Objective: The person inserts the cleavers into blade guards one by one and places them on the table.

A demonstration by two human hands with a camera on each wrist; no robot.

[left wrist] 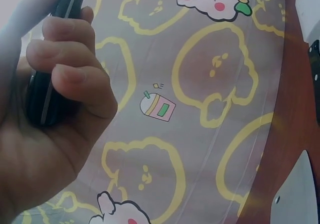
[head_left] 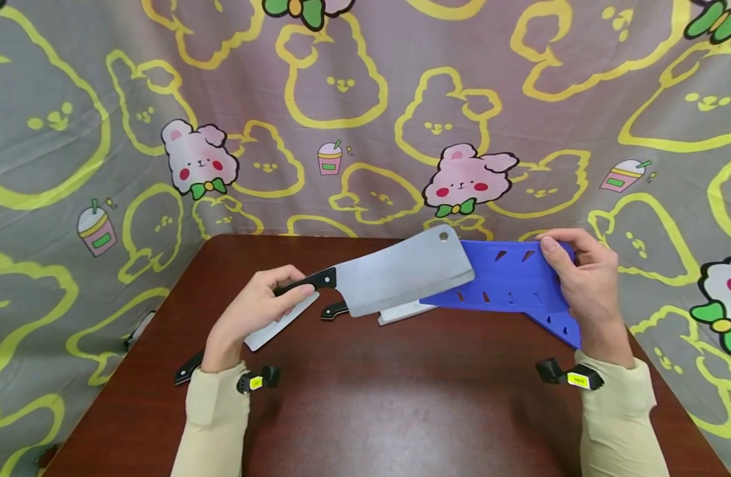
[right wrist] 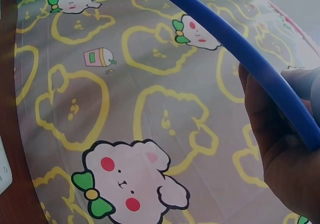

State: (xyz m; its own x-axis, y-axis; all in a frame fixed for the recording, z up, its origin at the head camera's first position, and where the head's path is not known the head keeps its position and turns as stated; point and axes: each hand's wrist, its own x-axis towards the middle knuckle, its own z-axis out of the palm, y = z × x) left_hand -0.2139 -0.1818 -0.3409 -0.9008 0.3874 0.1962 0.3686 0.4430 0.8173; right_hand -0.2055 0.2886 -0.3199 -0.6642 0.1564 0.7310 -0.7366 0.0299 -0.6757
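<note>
My left hand (head_left: 261,301) grips the black handle of a cleaver (head_left: 407,271). The cleaver's broad blade points right, held above the table. In the left wrist view, curled fingers wrap the black handle (left wrist: 42,98). My right hand (head_left: 586,271) pinches the right end of a blue plastic panel (head_left: 508,275) with small slots, thumb on its near face. The right wrist view shows the panel edge-on as a blue strip (right wrist: 235,43) between thumb and fingers. In the head view the blade tip overlaps the panel's left end; I cannot tell whether they touch.
On the brown table (head_left: 365,397) a knife lies behind my left hand, its blade (head_left: 279,326) partly covered. Another black handle (head_left: 334,310) shows below the cleaver. A white object (head_left: 407,311) and a slotted blue piece (head_left: 559,326) sit under the panel. A patterned curtain (head_left: 365,99) surrounds the table.
</note>
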